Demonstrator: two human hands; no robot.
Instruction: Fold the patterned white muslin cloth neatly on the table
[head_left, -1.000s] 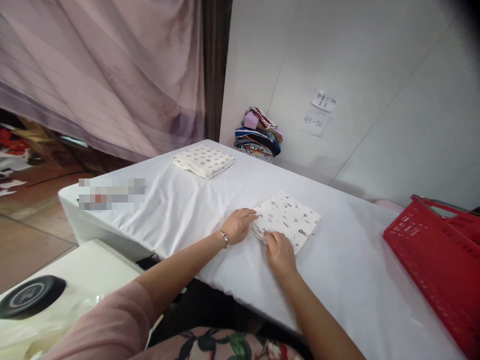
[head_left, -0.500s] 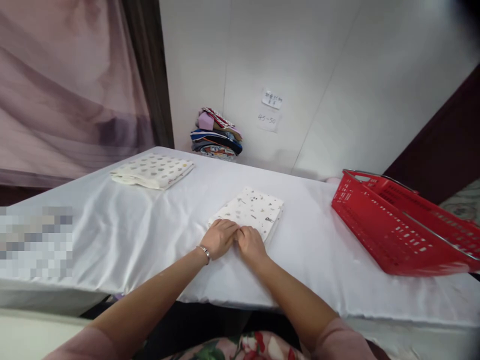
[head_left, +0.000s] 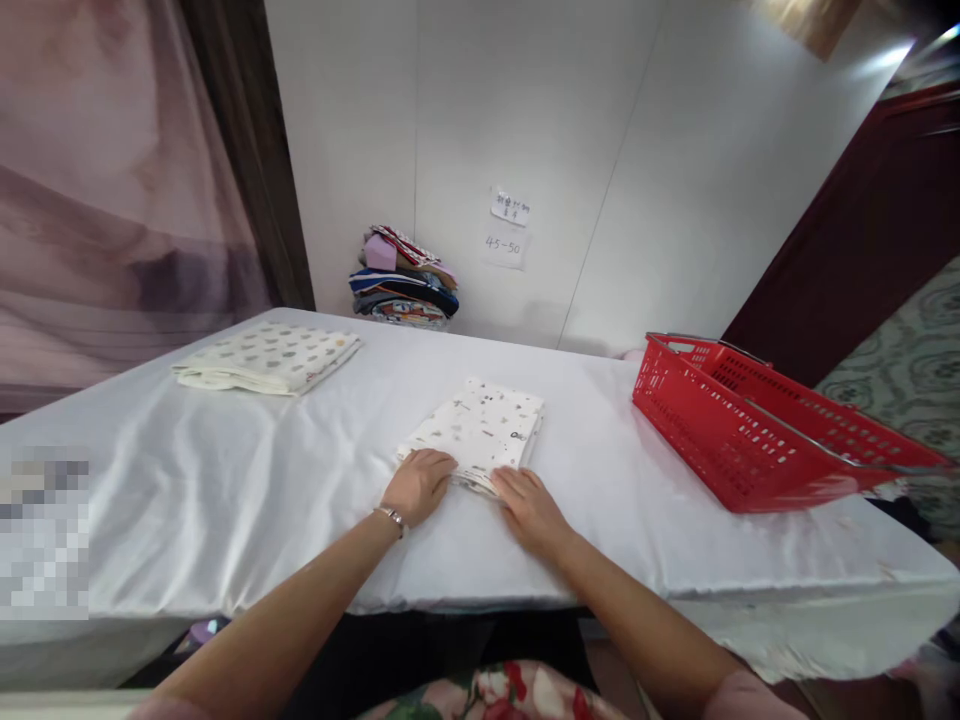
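A white cloth (head_left: 480, 425) with small grey and black prints lies folded into a neat rectangle in front of me. My left hand (head_left: 420, 485) rests at its near left corner, fingers stretched over the edge. At the near right corner, my right hand (head_left: 531, 505) lies with its fingers extended on the layers. Between the hands the stacked folds of the near edge show. Both thumbs are mostly hidden. Farther left, a second folded cloth (head_left: 274, 357), cream with grey spots, lies apart from my hands.
A red plastic basket (head_left: 720, 430) with metal handles stands on the right of the white-covered table (head_left: 600, 430). Behind the far edge rises a pile of folded fabrics (head_left: 405, 280) near the wall. A pink curtain (head_left: 112, 180) hangs at the left.
My hands, together at the middle of the cloth's near edge before, have moved apart to its two near corners. The view has shifted slightly to the right.
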